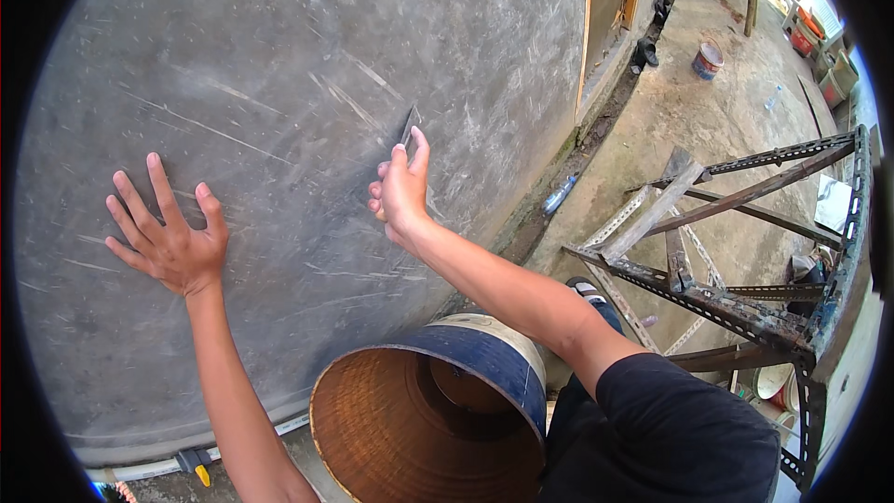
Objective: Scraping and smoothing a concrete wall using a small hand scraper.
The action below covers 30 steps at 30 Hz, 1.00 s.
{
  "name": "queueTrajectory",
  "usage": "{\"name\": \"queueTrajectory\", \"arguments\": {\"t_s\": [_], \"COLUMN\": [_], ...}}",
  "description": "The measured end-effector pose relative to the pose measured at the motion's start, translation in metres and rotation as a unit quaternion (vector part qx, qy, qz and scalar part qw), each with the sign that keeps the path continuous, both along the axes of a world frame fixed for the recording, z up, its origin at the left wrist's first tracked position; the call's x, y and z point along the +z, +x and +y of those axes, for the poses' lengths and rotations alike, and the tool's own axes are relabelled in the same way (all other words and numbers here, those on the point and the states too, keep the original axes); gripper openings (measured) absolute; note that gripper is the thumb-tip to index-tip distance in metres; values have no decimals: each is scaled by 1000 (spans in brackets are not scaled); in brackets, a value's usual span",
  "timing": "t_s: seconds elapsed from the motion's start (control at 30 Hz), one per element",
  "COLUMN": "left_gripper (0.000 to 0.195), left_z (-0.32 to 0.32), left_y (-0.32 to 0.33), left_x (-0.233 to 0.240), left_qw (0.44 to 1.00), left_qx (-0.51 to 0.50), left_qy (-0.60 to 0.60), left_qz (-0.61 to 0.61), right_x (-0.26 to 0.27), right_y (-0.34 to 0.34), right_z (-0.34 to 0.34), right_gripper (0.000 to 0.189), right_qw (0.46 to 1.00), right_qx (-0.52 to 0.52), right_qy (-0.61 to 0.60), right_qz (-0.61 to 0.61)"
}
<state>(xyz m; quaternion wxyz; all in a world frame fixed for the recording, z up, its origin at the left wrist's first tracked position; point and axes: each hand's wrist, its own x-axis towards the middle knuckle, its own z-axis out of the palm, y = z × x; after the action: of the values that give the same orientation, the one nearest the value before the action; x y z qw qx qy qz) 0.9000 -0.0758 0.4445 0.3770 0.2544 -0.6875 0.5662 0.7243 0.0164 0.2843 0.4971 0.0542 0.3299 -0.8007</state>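
Observation:
A grey plastered wall (pixel 279 35) marked with pale scrapes fills the left and middle of the view. My left hand (pixel 171 237) rests against it, palm to the surface and fingers spread, with nothing held. To its right, my right hand (pixel 401 192) grips a thin metal scraper blade (pixel 409 122) between thumb and fingers. The blade's upper edge lies at the wall; its handle end is hidden in my fist. Pale streaks run up and left from near the blade.
Below my arms stands a rusty open drum (pixel 391 419) with a blue band. A slotted-angle metal scaffold (pixel 740 314) is at right. A plastic bottle (pixel 559 195) lies in the gutter by the wall. A paint bucket (pixel 708 60) sits farther off. A pipe valve (pixel 194 462) is lower left.

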Motion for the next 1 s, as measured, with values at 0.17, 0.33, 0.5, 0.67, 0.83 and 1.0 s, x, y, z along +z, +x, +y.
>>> {"name": "queueTrajectory", "arguments": {"t_s": [0.17, 0.33, 0.5, 0.67, 0.83, 1.0], "left_gripper": [58, 57, 57, 57, 58, 56], "left_z": [-5, -6, -9, -7, -9, -9], "left_y": [3, 3, 1, 6, 3, 7], "left_x": [-1, 2, -2, -2, -3, -1], "left_qw": [1000, 1000, 1000, 1000, 1000, 1000], "left_qx": [2, -2, -6, -3, -15, 5], "left_qy": [0, 6, 11, 8, 13, -9], "left_qz": [1, 2, 6, 4, 8, -5], "right_x": [-21, -50, -63, -70, -82, -88], "right_y": [12, 23, 33, 36, 28, 36], "right_z": [7, 8, 9, -5, -16, -6], "right_gripper": [54, 57, 59, 57, 56, 56], "right_qw": [998, 996, 989, 989, 987, 989], "right_qx": [-11, -21, -9, 43, 30, 58], "right_qy": [55, 77, 89, 108, 150, 135], "right_qz": [-17, -42, -118, -87, -49, -16]}}
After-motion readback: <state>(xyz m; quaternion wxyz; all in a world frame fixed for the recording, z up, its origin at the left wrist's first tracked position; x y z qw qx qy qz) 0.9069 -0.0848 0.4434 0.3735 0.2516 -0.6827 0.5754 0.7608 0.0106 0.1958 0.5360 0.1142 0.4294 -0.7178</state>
